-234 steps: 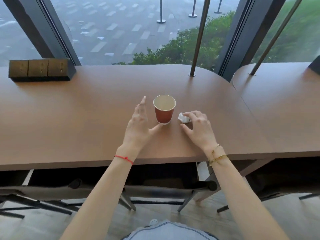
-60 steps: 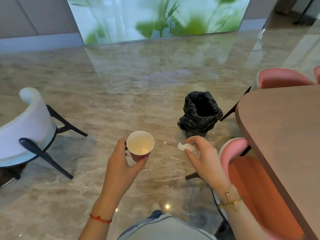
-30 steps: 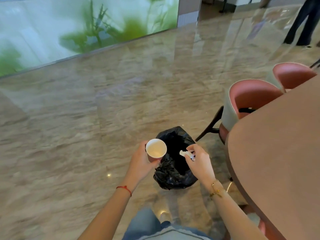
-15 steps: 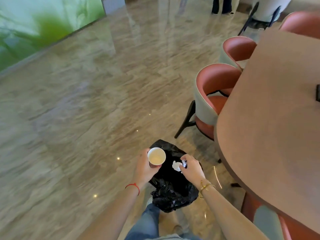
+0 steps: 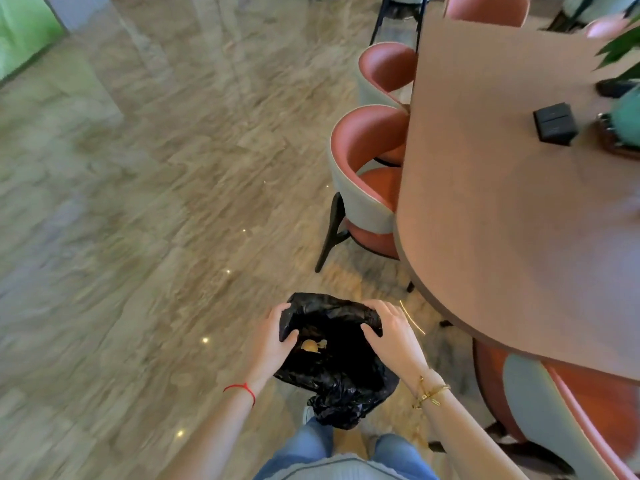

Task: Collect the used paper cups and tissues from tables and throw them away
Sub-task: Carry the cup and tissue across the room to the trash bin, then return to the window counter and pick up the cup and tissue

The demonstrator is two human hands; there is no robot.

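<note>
Half a second ago the hands held cup and tissue; now both grip the rim of the black plastic bin bag (image 5: 332, 375): left hand (image 5: 273, 341), right hand (image 5: 391, 337). The red paper cup (image 5: 309, 345) lies inside; the tissue is hidden, so this round looks done.

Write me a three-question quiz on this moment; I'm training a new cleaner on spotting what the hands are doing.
1. True or false: the left hand holds a cup.
2. Which does the right hand grip? A) a tissue B) the rim of the bag C) a chair
3. Fill in: the bag is ____ in colour.

Key:
1. False. Its fingers curl round the bag's rim; a pale object lies inside the bag, too blurred to name.
2. B.
3. Black.
</note>
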